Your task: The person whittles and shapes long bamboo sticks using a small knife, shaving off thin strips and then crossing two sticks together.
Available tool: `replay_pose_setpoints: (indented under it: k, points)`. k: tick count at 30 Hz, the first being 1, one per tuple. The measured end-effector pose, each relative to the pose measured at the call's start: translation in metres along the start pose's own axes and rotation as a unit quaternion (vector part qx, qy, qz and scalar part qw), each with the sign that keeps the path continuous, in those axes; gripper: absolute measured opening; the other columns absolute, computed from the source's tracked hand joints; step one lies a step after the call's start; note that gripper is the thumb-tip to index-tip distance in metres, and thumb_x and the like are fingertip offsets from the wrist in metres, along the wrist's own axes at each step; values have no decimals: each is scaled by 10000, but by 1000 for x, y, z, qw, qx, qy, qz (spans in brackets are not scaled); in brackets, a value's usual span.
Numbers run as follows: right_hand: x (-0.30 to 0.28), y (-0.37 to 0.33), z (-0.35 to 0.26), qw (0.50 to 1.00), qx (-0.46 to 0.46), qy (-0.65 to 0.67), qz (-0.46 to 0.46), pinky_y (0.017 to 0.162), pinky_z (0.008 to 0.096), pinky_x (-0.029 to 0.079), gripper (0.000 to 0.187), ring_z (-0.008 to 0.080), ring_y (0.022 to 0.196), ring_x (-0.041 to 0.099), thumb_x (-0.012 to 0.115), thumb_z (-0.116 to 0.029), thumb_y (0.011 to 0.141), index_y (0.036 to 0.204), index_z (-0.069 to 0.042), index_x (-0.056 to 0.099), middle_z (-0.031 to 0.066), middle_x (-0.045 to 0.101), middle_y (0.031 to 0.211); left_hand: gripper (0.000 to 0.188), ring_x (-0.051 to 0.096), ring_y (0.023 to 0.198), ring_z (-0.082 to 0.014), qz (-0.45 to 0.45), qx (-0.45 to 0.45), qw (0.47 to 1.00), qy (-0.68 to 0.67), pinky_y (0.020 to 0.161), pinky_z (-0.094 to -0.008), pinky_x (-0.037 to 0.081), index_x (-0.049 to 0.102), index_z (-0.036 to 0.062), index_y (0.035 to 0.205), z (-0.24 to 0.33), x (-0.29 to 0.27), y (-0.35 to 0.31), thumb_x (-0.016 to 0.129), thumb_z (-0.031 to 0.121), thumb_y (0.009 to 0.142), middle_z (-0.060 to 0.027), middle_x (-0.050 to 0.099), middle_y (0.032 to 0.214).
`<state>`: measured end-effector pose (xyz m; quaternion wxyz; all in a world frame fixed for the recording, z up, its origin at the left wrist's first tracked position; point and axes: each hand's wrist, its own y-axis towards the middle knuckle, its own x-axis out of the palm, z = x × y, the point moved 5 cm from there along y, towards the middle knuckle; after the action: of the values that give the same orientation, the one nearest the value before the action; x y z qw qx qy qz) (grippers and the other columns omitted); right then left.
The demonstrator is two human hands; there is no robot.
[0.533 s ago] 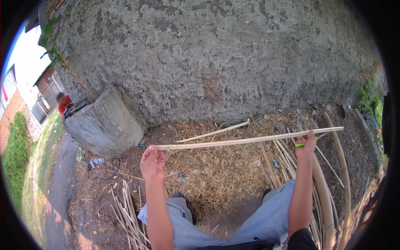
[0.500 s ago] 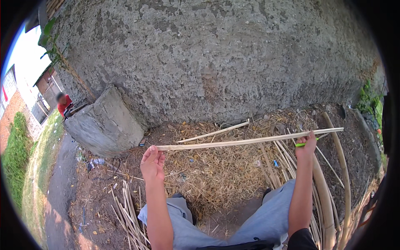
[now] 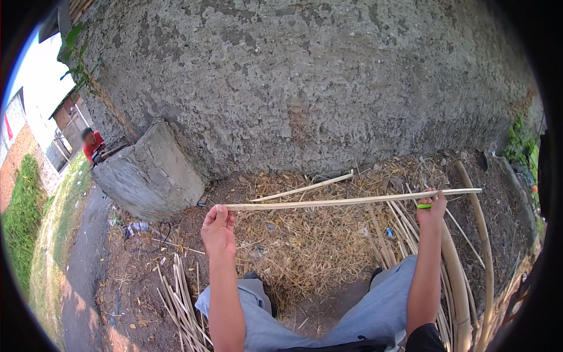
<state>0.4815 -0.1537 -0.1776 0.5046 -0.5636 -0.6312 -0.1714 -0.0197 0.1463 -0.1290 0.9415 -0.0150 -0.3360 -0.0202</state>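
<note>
A long pale bamboo strip (image 3: 328, 203) stretches nearly level in front of me, above the straw-littered ground. My left hand (image 3: 219, 227) pinches its left end between thumb and fingers. Toward the other end, my right hand (image 3: 431, 211) is closed round the strip, whose tip sticks out past it. A bright green handle (image 3: 424, 206) shows in that same hand; it looks like a small knife, its blade mostly hidden. Beyond the strip, a shorter split piece (image 3: 305, 189) lies on the ground near the wall.
A rough grey wall (image 3: 305, 76) rises ahead, with a concrete block (image 3: 149, 170) at its left. Split sticks (image 3: 179, 299) lie by my left leg. Thicker poles (image 3: 454, 276) and more strips lie on my right. A person in red (image 3: 94, 146) is behind the block.
The strip's right end has dipped slightly, bringing it closer to level, and my right hand has turned a little. Both hands keep their hold.
</note>
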Motion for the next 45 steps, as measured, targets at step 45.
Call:
replay_pose_setpoints:
  k: [45]
  points:
    - [-24, 28, -43, 997, -71, 34, -4, 436, 220, 368, 326, 95, 523, 383, 478, -381, 1018, 1014, -55, 479, 57, 531, 915, 113, 671, 684, -124, 4, 199, 898, 393, 548, -230, 485, 678, -40, 914, 21, 41, -37, 642, 68, 913, -91, 696, 776]
